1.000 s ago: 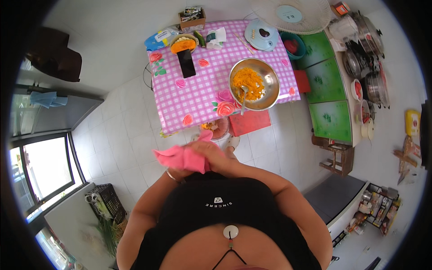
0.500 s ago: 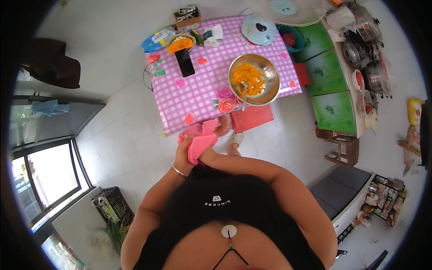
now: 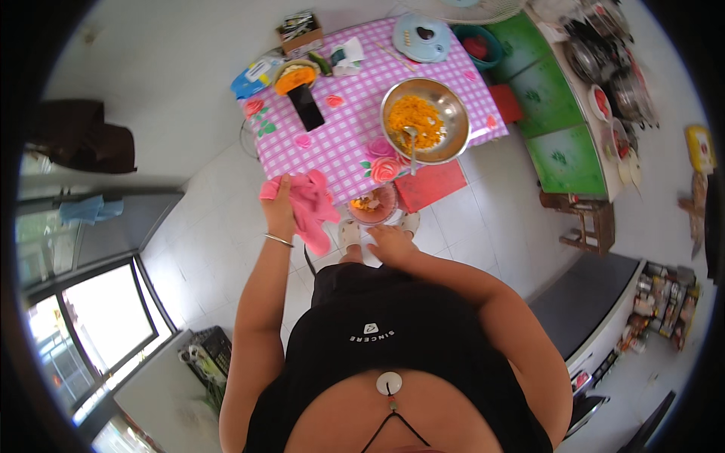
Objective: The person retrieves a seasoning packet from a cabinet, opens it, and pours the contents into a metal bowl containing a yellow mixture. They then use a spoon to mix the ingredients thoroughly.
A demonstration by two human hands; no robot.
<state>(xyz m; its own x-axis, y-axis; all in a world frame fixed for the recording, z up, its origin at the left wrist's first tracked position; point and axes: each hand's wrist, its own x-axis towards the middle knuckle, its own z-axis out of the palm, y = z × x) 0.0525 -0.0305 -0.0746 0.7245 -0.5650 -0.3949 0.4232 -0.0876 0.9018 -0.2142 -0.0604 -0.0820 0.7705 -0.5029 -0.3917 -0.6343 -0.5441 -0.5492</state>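
Note:
My left hand (image 3: 279, 209) is closed on a pink cloth (image 3: 311, 208), which hangs to its right beside the table's near edge. Bare of anything, my right hand (image 3: 391, 244) has its fingers apart, in front of my body and just below a pinkish bowl (image 3: 375, 215) with orange and pale scraps in it. That bowl sits low, by my shoes. On the checked tablecloth (image 3: 343, 143) stands a large steel bowl (image 3: 455, 128) of orange shredded or mashed food (image 3: 415, 121), with a spoon (image 3: 411, 147) resting inside and its handle over the rim.
A dark phone (image 3: 306, 108), a small bowl with an orange piece of squash (image 3: 296, 78), a carton (image 3: 300, 34) and a light blue lidded appliance (image 3: 421, 39) are on the table. A red stool (image 3: 434, 186) stands below its near edge. Green cabinets (image 3: 563, 158) line the right.
My hands have come apart. The left has moved left and up with the pink cloth; the right has let go of it and moved right.

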